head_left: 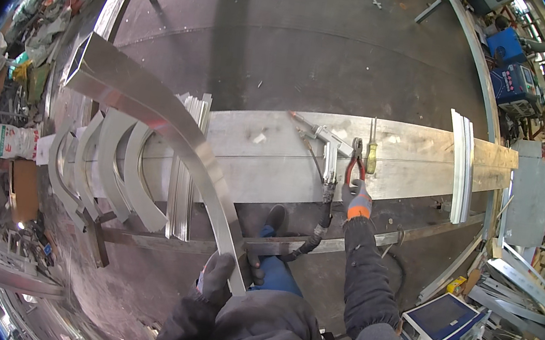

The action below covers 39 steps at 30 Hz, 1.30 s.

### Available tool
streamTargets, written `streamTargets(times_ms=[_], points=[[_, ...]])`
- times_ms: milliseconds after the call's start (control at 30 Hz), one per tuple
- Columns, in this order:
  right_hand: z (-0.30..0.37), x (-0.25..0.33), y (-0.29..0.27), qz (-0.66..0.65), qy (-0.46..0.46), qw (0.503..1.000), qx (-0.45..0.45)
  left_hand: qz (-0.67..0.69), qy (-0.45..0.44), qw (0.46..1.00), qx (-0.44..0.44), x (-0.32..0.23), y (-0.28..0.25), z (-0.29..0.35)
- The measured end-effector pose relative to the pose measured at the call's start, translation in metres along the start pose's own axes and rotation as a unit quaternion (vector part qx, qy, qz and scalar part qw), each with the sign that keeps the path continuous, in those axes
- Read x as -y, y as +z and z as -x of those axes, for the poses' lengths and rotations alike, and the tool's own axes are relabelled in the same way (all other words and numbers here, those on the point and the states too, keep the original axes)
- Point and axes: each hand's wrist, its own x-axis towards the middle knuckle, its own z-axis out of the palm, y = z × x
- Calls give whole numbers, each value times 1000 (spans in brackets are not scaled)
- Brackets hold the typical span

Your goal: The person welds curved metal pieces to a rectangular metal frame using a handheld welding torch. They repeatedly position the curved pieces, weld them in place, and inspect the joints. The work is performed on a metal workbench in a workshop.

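My left hand [217, 274], in a dark glove, grips the lower end of a long curved metal tube [185, 127]. The tube leans away from my body, and its open rectangular end is at the upper left. My right hand [357, 198], in a grey and orange glove, is closed at the red handles of a pair of pliers [356, 160]. The pliers lie on the metal plank bench [259, 168]. Left of them is a welding torch [331, 160] with a black cable. Just right of them lies a screwdriver [372, 159] with a yellow handle.
Several curved metal pieces [111, 162] stand at the bench's left end, beside a bundle of straight strips [180, 202]. More strips [460, 167] lie across the right end. A blue and white machine [441, 326] sits at the lower right. Steel frame bars [470, 51] border the floor.
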Motion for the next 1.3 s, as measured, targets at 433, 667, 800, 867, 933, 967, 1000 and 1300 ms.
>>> streamTargets(times_ms=[433, 667, 800, 867, 933, 967, 1000, 1300], points=[[-158, -68, 37, 167, 27, 983, -71, -11, 19, 999, -29, 5, 49, 40], [-162, -26, -5, -327, 195, 914, 142, -36, 96, 994, -21, -4, 52, 43], [-29, 29, -41, -642, 7, 743, 186, -106, 131, 986, -14, -14, 39, 42], [63, 67, -53, -617, 6, 750, 239, -116, 159, 980, -36, -18, 35, 41], [152, 108, -64, -547, -39, 780, 301, -177, 128, 974, -67, -25, 30, 39], [195, 127, -72, -554, -52, 760, 337, -189, 171, 966, -43, -27, 28, 38], [228, 145, -84, -520, -42, 767, 374, -198, 181, 962, -45, -30, 27, 38], [364, 253, -84, -438, -90, 843, 300, -235, 187, 952, -60, -44, 5, 41]])
